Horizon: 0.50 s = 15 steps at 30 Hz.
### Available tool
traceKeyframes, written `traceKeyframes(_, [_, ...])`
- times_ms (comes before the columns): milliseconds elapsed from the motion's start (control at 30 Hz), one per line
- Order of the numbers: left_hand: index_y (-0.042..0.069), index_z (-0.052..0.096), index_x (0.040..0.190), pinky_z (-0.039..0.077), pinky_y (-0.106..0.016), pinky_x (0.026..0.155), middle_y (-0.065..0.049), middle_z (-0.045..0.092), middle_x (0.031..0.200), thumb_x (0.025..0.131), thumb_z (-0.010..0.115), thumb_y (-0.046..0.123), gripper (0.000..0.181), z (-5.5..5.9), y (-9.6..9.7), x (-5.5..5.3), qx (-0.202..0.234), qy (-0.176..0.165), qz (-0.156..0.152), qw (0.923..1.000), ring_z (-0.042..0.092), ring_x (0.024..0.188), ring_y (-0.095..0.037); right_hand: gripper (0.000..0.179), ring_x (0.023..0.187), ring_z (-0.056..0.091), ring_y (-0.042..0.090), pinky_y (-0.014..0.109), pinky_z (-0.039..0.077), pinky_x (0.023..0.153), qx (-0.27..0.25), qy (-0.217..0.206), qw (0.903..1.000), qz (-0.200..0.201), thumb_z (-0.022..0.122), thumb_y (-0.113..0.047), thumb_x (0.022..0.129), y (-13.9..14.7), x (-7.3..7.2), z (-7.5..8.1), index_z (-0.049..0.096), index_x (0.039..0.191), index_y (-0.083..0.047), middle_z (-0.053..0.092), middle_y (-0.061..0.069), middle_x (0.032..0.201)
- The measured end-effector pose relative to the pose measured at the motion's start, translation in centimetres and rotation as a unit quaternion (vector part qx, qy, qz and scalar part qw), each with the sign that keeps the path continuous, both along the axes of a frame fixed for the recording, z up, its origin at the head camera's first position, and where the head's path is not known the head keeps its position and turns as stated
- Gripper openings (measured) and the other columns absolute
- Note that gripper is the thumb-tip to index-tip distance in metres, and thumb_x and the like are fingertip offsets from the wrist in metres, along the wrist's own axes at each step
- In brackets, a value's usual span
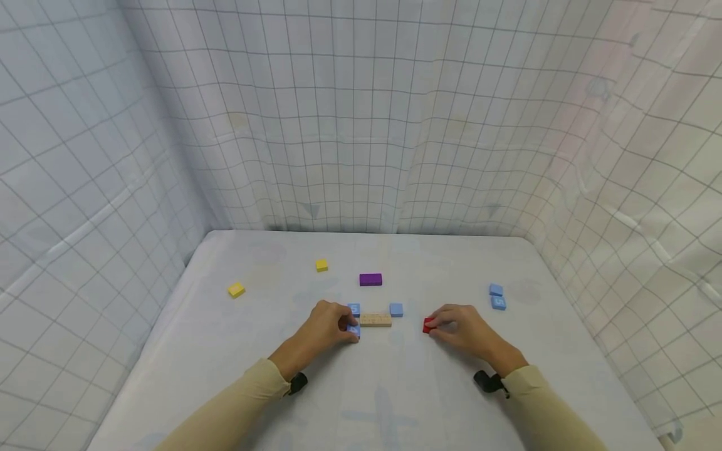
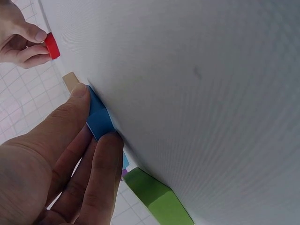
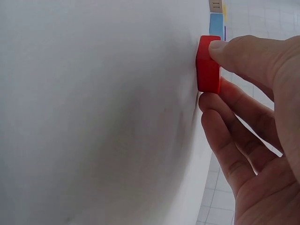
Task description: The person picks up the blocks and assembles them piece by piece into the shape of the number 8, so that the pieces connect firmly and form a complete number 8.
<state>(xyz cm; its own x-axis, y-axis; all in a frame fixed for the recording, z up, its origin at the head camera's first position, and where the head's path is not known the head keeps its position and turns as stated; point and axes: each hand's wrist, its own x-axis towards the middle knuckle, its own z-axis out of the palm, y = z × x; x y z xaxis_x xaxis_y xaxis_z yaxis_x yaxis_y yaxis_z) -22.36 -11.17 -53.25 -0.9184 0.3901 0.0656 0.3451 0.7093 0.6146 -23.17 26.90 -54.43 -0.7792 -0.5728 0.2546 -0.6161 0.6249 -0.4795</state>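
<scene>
In the head view my left hand [image 1: 324, 329] pinches a small blue block [image 1: 353, 331] at the left end of a tan wooden bar [image 1: 375, 321]. The left wrist view shows thumb and fingers on opposite ends of that blue block [image 2: 100, 123]. A second blue block [image 1: 354, 309] sits just behind it, and a green block [image 2: 157, 197] lies beyond the fingertips, hidden in the head view. My right hand [image 1: 465, 329] grips a red block [image 1: 427, 325] right of the bar; its thumb presses the near face of the red block [image 3: 209, 65].
Another blue block [image 1: 397, 310] lies by the bar's right end. Behind is a purple block [image 1: 370, 280]. Yellow blocks [image 1: 321, 265] lie at the back left, two more blue blocks [image 1: 497, 302] at the right. Grid-patterned curtains [image 1: 361, 125] surround the white table [image 1: 440, 394].
</scene>
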Motion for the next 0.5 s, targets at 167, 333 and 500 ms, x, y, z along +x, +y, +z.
traceKeyframes(167, [0.011,0.089,0.102,0.054,-0.023,0.07,0.006,0.076,0.084,0.086,0.106,0.021,0.025,-3.2,-0.7,-1.8,-0.006,0.016,-0.011,0.9998,0.06,0.078,-0.006,0.015,0.112,0.083,0.023,0.042,0.071,0.1,0.0,-0.005,1.0,0.006,0.095,-0.007,0.098,-0.7,0.0,0.1,0.093,0.109,-0.016,0.087,-0.001,0.12])
traceKeyframes(333, [0.02,0.09,0.102,0.057,-0.021,0.07,0.019,0.074,0.084,0.083,0.109,0.033,0.029,-6.6,-1.7,-4.0,-0.017,0.025,-0.019,0.9994,0.062,0.077,0.001,0.013,0.108,0.079,0.022,0.039,0.07,0.097,-0.007,0.006,0.9999,0.007,0.095,-0.006,0.096,-1.5,0.0,0.0,0.092,0.106,-0.015,0.083,0.002,0.118])
traceKeyframes(500, [0.021,0.09,0.102,0.057,-0.02,0.07,0.02,0.073,0.084,0.082,0.11,0.032,0.03,-6.9,-1.5,-4.1,-0.022,0.023,-0.011,0.9994,0.061,0.076,0.003,0.013,0.106,0.075,0.018,0.035,0.07,0.096,-0.003,-0.003,1.0,0.002,0.096,-0.007,0.096,-2.2,0.1,-0.1,0.092,0.106,-0.014,0.08,0.002,0.117])
